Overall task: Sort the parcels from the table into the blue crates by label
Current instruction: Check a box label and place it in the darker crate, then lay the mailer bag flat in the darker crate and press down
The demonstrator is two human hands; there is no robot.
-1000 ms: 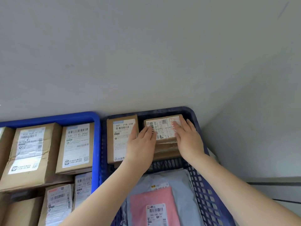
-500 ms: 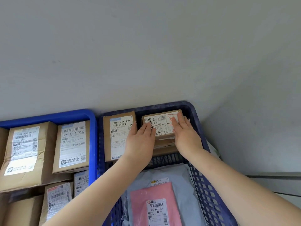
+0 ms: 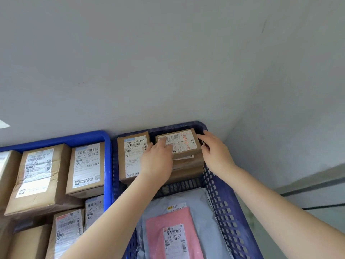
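A small brown cardboard parcel with a white shipping label and red handwriting [image 3: 178,143] lies flat on top of a stack of brown cardboard boxes [image 3: 186,165] in the far right corner of the dark blue perforated plastic crate [image 3: 224,208]. The left hand [image 3: 157,159] rests on the near left part of this parcel, fingers extended and lying flat on the label, not curled round it. The right hand [image 3: 214,149] sits at the parcel's right edge, between the parcel and the crate wall, fingers loosely extended with the tips touching the far right corner; whether the thumb presses the parcel's side cannot be told. Just beside the stack, on its left, a taller brown cardboard box with a label reading 501 Z18 E08 [image 3: 133,156] stands in the same crate. Nearer the camera in this crate lies a pink plastic mailer bag with a white barcode label [image 3: 171,234] on top of a grey plastic mailer bag [image 3: 190,200]. To the left, touching the dark crate, a bright blue plastic crate [image 3: 107,165] holds several brown cardboard boxes with white labels [image 3: 61,176], packed closely together. A plain grey wall [image 3: 149,62] rises behind both crates.
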